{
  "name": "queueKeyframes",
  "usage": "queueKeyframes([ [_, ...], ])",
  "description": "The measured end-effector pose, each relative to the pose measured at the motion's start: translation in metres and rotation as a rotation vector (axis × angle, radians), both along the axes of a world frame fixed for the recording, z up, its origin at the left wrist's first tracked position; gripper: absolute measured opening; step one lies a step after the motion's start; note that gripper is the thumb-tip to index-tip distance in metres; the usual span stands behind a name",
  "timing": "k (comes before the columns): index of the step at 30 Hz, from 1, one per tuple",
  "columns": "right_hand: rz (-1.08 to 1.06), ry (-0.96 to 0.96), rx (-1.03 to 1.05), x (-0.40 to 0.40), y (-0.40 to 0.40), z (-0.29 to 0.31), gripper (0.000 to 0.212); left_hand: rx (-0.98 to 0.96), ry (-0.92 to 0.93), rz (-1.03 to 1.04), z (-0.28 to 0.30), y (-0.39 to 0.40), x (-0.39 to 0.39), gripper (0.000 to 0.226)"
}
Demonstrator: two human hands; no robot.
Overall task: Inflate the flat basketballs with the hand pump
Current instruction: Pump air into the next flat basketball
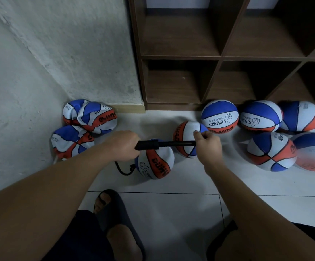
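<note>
The hand pump (165, 143) lies level across the centre of the frame. The left hand (123, 146) grips its barrel end. The right hand (207, 143) grips the handle end, with the rod drawn out between the 2 hands. A black hose (123, 169) loops from under the left hand down to the basketball (155, 161) on the floor (171, 213) just below the pump. This ball looks nearly round but slightly soft.

Likely faults from this position:
- The ball rests unheld on smooth tile. A hard stroke could roll it and pull the hose end out of the valve.
- The hose loop is tight. A kink there would block the air flow.
- The valve joint is hidden, so seating cannot be confirmed.

Count:
- 1 pump.
- 1 ball on the hose.
- 3 flat balls (89, 117) crumpled in the corner at centre left.
- 6 round balls (219, 116) at centre right, below the wooden shelf unit (218, 58).
- Total: 10 balls.
</note>
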State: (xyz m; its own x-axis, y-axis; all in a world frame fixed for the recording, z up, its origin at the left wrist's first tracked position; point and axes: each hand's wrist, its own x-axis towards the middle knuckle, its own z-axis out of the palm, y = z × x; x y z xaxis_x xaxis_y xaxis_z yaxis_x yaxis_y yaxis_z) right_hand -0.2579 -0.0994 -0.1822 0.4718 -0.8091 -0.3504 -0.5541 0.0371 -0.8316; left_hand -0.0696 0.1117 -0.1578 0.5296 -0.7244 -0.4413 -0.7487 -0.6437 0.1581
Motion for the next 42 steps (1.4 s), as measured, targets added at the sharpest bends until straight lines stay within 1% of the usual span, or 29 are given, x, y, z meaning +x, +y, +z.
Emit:
queueKeyframes([
  [4,0.056,0.001,-0.067,0.007,0.025,0.001,0.037,0.001,0.04,-0.034,0.009,-0.01,-0.016,0.027],
  [8,0.138,-0.049,-0.119,0.012,0.056,0.011,0.035,-0.032,0.085,-0.015,0.007,-0.014,-0.025,0.03],
  [11,0.188,-0.06,-0.098,0.01,0.073,0.006,0.035,-0.004,0.105,-0.05,0.005,-0.014,-0.031,0.026],
  [14,0.184,-0.062,-0.055,0.01,0.079,0.0,0.036,0.005,0.087,-0.096,0.005,-0.015,-0.035,0.024],
  [20,0.192,-0.075,-0.049,0.012,0.073,0.003,0.035,-0.016,0.111,-0.069,0.001,-0.015,-0.029,0.017],
  [22,0.199,-0.068,-0.038,0.012,0.07,0.003,0.034,-0.014,0.139,-0.07,0.001,-0.016,-0.028,0.019],
  [24,0.18,-0.056,-0.051,0.011,0.06,0.004,0.034,-0.029,0.149,-0.052,0.003,-0.015,-0.025,0.024],
  [26,0.111,-0.038,-0.059,0.007,0.041,0.006,0.037,-0.035,0.134,-0.025,0.004,-0.012,-0.018,0.027],
  [30,-0.035,-0.025,-0.018,-0.001,0.002,0.006,0.035,-0.015,0.085,0.024,0.005,-0.003,-0.002,0.026],
  [33,-0.059,-0.007,-0.011,-0.002,-0.001,0.0,0.03,0.001,0.061,0.012,0.008,-0.006,-0.008,0.025],
  [38,0.042,0.02,-0.08,0.006,0.036,-0.009,0.034,0.019,0.062,-0.017,0.005,-0.016,-0.026,0.021],
  [42,0.143,-0.022,-0.093,0.01,0.058,-0.009,0.037,0.03,0.054,-0.047,0.003,-0.02,-0.033,0.019],
])
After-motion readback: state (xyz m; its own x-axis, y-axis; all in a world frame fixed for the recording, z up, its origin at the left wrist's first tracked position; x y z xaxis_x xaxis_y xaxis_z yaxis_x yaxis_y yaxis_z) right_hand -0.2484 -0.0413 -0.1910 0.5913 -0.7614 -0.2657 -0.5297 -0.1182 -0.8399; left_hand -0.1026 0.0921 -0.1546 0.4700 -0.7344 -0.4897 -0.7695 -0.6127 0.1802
